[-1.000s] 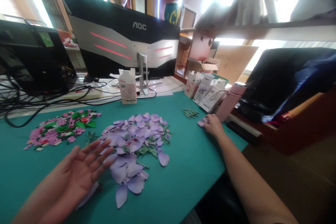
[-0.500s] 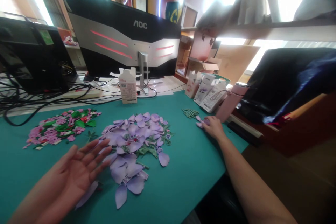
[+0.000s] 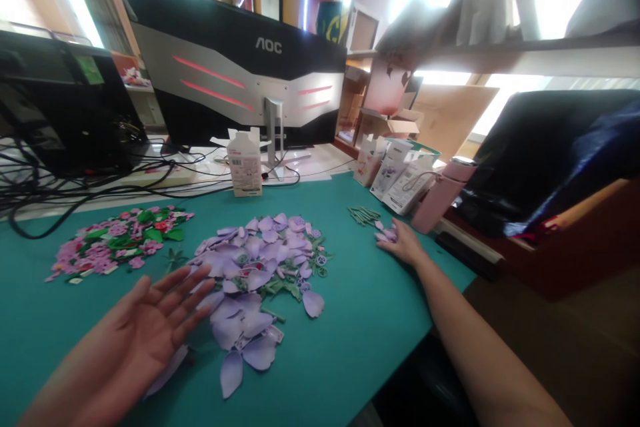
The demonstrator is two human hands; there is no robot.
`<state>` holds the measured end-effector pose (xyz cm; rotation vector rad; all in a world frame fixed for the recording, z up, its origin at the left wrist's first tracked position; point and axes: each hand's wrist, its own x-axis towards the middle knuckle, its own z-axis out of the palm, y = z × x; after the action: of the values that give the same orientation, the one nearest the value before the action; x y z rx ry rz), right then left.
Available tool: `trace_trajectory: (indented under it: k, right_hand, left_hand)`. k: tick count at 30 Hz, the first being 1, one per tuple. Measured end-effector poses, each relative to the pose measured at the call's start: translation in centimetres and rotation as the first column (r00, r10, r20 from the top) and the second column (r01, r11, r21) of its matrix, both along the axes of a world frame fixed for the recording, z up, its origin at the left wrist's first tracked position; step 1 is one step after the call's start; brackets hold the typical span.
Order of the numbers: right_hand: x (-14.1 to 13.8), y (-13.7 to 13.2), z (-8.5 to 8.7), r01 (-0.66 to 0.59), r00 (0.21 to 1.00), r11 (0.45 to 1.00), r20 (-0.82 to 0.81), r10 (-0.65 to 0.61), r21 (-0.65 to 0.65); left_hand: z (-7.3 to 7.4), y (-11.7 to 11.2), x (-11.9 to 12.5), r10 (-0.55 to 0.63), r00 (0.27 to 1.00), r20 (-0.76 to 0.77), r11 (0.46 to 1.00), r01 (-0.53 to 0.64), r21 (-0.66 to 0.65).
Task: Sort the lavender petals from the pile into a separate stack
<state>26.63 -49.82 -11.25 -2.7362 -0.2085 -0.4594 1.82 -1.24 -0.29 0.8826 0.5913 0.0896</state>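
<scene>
The left hand (image 3: 145,327) lay open with its fingers spread, empty, just beside the heap of lilac petal pieces (image 3: 250,273) on the teal mat (image 3: 350,360), while the right hand (image 3: 405,245), well apart from it, rested on the mat with its fingertips (image 3: 384,237) on a few small lilac petals (image 3: 389,233), though whether it gripped them could not be told. Those small petals sat just beside a bunch of green stem pieces (image 3: 363,215), and a heap of pink and green flower pieces (image 3: 117,240) lay further left, beyond the left hand

Left hand (image 3: 143,330) open and spread, palm upward, right hand (image 3: 404,245) low and palm down, right arm (image 3: 475,340) stretched forward
</scene>
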Motion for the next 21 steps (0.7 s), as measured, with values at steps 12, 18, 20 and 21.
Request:
trace_trajectory:
  k: [12, 18, 20, 21]
  right_hand:
    - [0.8, 0.5, 0.9, -0.043, 0.999, 0.997, 0.004, 0.044, -0.056]
    - [0.6, 2.9, 4.3, -0.046, 0.986, 0.996, 0.159, 0.058, -0.081]
    - [-0.2, 5.7, 6.4, -0.079, 0.981, 0.994, 0.173, 0.092, -0.078]
    - [-0.7, 7.5, 7.4, -0.098, 0.975, 0.993, 0.191, 0.109, -0.064]
  left_hand:
    - [0.5, -0.3, -0.8, 0.020, 0.994, 0.108, 0.998, -0.014, -0.061]
    - [1.0, 1.0, -1.4, 0.157, 0.978, 0.138, 0.976, -0.132, -0.175]
    - [1.0, 1.4, -1.6, 0.225, 0.965, 0.136, 0.961, -0.197, -0.192]
    - [1.1, 1.6, -1.7, 0.255, 0.957, 0.135, 0.954, -0.227, -0.197]
